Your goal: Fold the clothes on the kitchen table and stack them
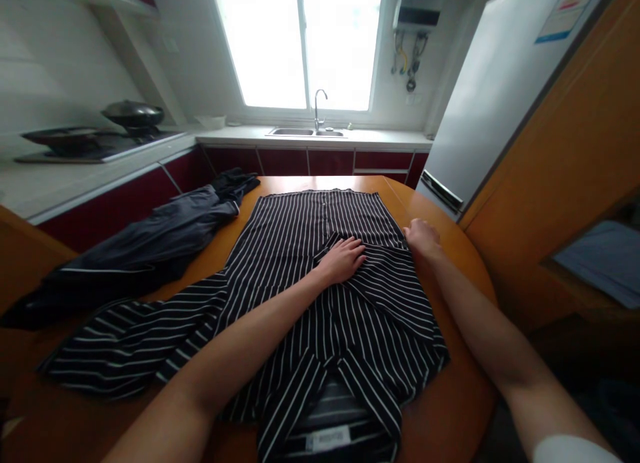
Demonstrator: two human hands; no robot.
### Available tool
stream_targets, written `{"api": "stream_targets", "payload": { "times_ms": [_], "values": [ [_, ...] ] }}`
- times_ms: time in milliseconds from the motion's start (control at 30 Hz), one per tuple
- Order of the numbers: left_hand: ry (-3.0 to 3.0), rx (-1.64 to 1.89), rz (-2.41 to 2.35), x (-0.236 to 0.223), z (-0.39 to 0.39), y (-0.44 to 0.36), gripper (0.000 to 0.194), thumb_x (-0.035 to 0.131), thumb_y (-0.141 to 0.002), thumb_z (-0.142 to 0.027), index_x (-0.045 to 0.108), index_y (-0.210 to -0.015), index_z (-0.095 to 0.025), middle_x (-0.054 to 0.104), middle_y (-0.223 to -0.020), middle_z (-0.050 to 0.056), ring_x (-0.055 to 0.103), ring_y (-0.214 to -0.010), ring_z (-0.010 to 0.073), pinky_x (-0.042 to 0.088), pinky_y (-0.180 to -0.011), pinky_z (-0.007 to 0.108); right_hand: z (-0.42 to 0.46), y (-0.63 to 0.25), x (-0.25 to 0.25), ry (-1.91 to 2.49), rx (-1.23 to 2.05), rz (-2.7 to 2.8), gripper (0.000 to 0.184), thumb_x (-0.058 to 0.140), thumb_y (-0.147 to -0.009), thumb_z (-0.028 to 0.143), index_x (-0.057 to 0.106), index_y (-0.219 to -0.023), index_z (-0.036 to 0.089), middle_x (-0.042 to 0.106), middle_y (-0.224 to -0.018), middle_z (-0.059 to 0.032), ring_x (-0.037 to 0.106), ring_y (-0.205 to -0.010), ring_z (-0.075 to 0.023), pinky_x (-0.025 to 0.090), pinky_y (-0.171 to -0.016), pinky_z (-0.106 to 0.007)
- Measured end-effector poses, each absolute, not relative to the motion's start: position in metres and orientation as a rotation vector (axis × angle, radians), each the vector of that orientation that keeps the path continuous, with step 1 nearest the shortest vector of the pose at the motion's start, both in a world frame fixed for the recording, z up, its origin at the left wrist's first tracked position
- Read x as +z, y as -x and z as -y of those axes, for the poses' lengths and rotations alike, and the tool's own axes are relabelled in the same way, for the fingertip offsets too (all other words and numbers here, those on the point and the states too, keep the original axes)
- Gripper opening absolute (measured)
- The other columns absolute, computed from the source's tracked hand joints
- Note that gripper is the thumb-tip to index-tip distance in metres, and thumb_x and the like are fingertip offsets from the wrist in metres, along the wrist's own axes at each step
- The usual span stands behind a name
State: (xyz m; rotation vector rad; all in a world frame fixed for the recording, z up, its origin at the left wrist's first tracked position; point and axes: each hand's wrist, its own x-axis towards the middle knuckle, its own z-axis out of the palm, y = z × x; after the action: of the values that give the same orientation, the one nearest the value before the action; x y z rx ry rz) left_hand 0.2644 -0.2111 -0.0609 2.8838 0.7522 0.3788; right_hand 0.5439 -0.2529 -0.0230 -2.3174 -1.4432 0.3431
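Black, white-striped cloth collar (295, 398) sits nearest me in the head view, my only feed; it gapes open, with a small white label (327, 439) inside. It's at the near side of the rounded orange-brown wooden table (405, 206).

Black cloth shirt with thin white stripes (285, 246) is spread flat, long axis running from near edge to far edge, hem at the far end. One striped sleeve (135, 343) sticks out over the left edge side. The other striped sleeve (395, 286) lies folded across the body, slanting from the near-right shoulder up to mid-shirt.

Bare left hand (343, 258) rests palm down on that cuff end, fingers extended, no pinch that I can see. Bare right hand (423, 236) is curled at the shirt's side, towards the right edge; can't tell if it has cloth caught.

Relation that matters, my read: folded sleeve crosses the long axis; left hand is nearer its cuff, right hand nearer the shirt's side. Heaped dark grey-blue garment (150, 233) lies along the left edge, well apart from both hands.
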Motion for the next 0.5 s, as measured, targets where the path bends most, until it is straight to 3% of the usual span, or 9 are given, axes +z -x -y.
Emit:
{"api": "stream_targets", "payload": {
  "times_ms": [100, 200, 300, 433, 500],
  "values": [
    [-2.891, 0.389, -0.749, -0.062, 0.211, -0.264, 0.050, 0.032, -0.107, -0.045, 0.054, -0.145, -0.019, 0.045, -0.157, 0.009, 0.034, -0.149, 0.0267, 0.025, -0.123, 0.047, 0.249, -0.517, -0.026, 2.148, 0.067, 1.691, 0.037, 0.042, -0.102, 0.031, 0.069, -0.119, 0.012, 0.063, -0.131, -0.0236, 0.057, -0.127, -0.0319, 0.041, -0.109, -0.043],
    [-2.902, 0.406, -0.746, -0.063, 0.211, -0.264, 0.050, 0.032, -0.107, -0.045, 0.053, -0.145, -0.018, 0.046, -0.157, 0.009, 0.034, -0.149, 0.0270, 0.026, -0.122, 0.047, 0.245, -0.495, -0.038, 1.885, 0.265, 2.104, 0.047, 0.037, -0.103, 0.033, 0.056, -0.143, 0.016, 0.044, -0.157, -0.0136, 0.036, -0.148, -0.0261, 0.026, -0.121, -0.039],
    [-2.902, 0.399, -0.737, -0.064, 0.210, -0.265, 0.051, 0.033, -0.107, -0.044, 0.052, -0.146, -0.018, 0.044, -0.157, 0.010, 0.034, -0.149, 0.0275, 0.026, -0.122, 0.047, 0.245, -0.488, -0.051, 1.913, 0.483, 2.276, 0.063, 0.032, -0.103, 0.049, 0.032, -0.160, 0.021, 0.018, -0.169, -0.0071, 0.010, -0.156, -0.0274, 0.010, -0.125, -0.050],
    [-2.885, 0.378, -0.738, -0.063, 0.210, -0.265, 0.050, 0.034, -0.107, -0.043, 0.051, -0.147, -0.019, 0.042, -0.159, 0.010, 0.033, -0.150, 0.0268, 0.025, -0.123, 0.046, 0.248, -0.496, -0.055, 2.157, 0.532, 2.161, 0.079, 0.027, -0.100, 0.061, 0.018, -0.163, 0.014, 0.003, -0.169, -0.0125, 0.001, -0.156, -0.0298, 0.006, -0.125, -0.052],
    [-2.880, 0.372, -0.743, -0.062, 0.211, -0.265, 0.050, 0.034, -0.107, -0.043, 0.051, -0.147, -0.018, 0.042, -0.159, 0.010, 0.032, -0.150, 0.0268, 0.025, -0.123, 0.046, 0.249, -0.504, -0.052, 2.217, 0.578, 1.962, 0.081, 0.041, -0.098, 0.060, 0.026, -0.160, 0.011, 0.008, -0.169, -0.0164, 0.004, -0.156, -0.0313, 0.007, -0.126, -0.049]
  ]
}}
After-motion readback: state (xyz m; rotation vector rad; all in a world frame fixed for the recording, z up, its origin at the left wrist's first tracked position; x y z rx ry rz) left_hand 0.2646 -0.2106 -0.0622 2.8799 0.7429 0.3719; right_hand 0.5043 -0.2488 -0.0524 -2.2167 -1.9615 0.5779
